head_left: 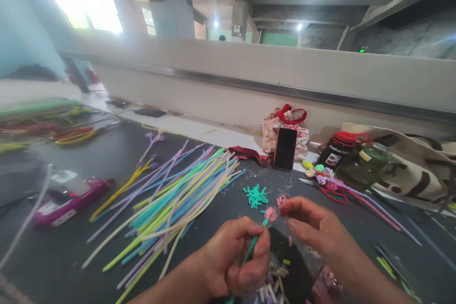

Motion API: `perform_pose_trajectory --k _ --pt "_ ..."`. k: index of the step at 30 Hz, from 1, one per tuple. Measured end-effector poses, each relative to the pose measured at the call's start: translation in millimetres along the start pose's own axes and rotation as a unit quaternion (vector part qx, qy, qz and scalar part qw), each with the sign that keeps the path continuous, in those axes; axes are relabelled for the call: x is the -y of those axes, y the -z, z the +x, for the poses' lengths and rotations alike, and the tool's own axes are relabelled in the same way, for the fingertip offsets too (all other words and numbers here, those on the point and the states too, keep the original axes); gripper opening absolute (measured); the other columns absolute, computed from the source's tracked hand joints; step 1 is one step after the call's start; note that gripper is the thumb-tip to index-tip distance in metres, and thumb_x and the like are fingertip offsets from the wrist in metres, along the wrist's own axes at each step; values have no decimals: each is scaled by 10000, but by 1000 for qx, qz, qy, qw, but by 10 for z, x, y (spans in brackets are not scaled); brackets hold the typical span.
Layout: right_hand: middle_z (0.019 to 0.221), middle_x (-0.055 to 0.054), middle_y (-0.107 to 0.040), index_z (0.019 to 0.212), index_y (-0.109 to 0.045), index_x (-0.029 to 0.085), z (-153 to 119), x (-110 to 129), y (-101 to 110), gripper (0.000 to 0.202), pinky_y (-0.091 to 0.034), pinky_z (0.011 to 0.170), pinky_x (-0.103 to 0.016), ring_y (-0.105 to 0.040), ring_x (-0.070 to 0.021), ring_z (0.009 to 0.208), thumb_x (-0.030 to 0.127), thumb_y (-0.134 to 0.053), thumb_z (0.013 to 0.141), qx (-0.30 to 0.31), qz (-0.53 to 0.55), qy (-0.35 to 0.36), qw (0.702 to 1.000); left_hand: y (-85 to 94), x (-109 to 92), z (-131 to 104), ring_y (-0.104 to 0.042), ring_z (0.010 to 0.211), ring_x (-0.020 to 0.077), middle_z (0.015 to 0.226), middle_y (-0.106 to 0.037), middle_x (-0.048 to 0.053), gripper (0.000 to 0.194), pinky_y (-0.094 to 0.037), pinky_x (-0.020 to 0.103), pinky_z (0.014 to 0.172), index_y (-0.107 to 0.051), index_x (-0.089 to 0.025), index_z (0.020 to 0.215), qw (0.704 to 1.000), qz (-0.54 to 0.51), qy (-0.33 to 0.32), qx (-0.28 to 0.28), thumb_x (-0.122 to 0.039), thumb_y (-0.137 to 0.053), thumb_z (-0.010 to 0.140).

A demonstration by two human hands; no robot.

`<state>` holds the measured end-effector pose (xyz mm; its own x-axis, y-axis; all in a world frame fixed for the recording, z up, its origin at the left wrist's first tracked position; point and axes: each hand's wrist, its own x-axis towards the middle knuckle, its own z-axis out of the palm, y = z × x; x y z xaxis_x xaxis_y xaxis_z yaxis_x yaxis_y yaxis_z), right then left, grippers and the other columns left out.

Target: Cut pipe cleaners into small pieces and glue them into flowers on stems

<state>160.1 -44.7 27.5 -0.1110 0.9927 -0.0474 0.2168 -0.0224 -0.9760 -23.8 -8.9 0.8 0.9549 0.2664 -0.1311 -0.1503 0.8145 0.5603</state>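
Observation:
My left hand (245,254) is closed around a teal pipe-cleaner stem topped by a small pink flower (270,214). Just right of the flower is my right hand (315,223), its thumb and fingers apart and nothing visible between them. Beyond the hands lies a pile of short teal pipe-cleaner pieces (255,196), with a few pink pieces (281,200) beside it. Cream, lilac and yellow offcuts (274,285) lie below my hands, partly hidden by the left one.
Long pastel pipe cleaners (178,199) spread across the dark table on the left, near a purple glue-gun-like device (71,202). A phone (285,148) leans on a patterned bag (269,130). Scissors (306,182), finished flowers (322,174) and bottles (335,152) stand or lie right.

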Motion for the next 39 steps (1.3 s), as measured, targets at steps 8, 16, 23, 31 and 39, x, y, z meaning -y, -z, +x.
perform_pose_trajectory --k 8,16,23,31,39 --pt "636 20 -574 824 -621 172 49 -256 -331 369 -347 524 -208 -504 -108 541 377 -749 545 124 255 -96 954 16 133 45 -334 260 83 326 -431 37 348 -105 185 250 -560 -105 451 998 13 -47 -28 -353 -398 633" --pt "612 25 -589 815 -598 166 64 -316 -401 364 -337 493 -193 -512 -96 499 370 -764 564 22 307 -156 938 -65 63 12 -335 356 59 473 -477 16 343 -192 185 347 -553 -110 534 946 209 -136 -206 -352 -383 709" --pt "450 71 -400 598 -543 174 60 -367 -383 336 -190 400 -181 -297 -57 404 473 -683 658 -11 244 -104 964 -128 -66 -104 -512 819 144 980 -619 41 408 -376 274 800 -659 -181 884 818 399 -266 -317 -316 -277 838" --pt "481 21 -520 685 -639 141 56 -106 -621 384 -242 373 -168 -371 -43 363 524 -616 683 121 149 -126 973 -122 -18 -74 -489 440 72 705 -600 33 465 -327 193 440 -623 -149 980 888 326 -175 -275 -435 -294 819" --pt "441 19 -535 612 -583 131 118 -119 -618 402 -275 344 -175 -415 -60 336 524 -667 606 36 124 -133 983 -32 22 15 -446 383 59 525 -517 -14 372 -303 177 403 -598 -99 766 915 183 -206 -293 -446 -641 637"
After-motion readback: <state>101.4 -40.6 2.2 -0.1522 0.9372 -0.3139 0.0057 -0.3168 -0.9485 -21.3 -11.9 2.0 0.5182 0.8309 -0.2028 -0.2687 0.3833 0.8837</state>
